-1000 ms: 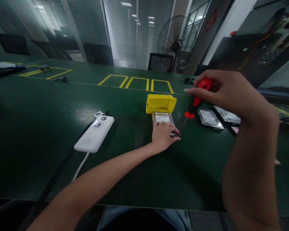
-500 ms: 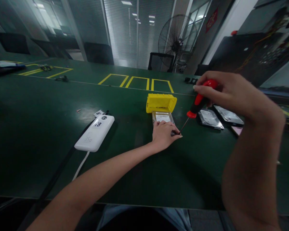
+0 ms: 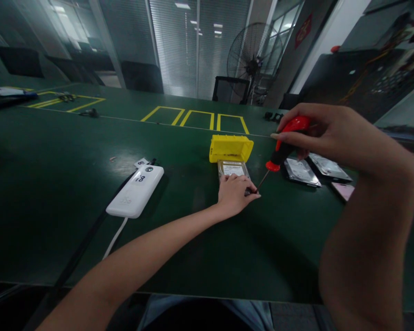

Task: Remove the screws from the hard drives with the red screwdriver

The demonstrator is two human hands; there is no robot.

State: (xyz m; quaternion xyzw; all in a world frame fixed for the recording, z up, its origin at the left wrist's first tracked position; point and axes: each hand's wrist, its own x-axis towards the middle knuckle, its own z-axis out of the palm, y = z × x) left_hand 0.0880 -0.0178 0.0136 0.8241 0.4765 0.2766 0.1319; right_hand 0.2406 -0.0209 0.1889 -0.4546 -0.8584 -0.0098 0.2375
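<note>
A hard drive with a white label lies on the green table, its far end against the open side of a yellow plastic bin. My left hand grips the drive's near end, fingers over its top and thumb at the right corner. A red and black screwdriver is in my right hand, closed around the handle. Its thin shaft slants down and left to the drive's near right corner, beside my left fingertips. The fingers hide whatever the tip touches.
Right of the screwdriver lie two more hard drives and a pink-topped flat piece. On the left sits a white power bank with a white cable. Yellow tape outlines mark the table's far half.
My right wrist and forearm have swung to the right, and the screwdriver handle leans slightly lower and left. The shaft's lower end stays at the same corner. My left hand holds still.
</note>
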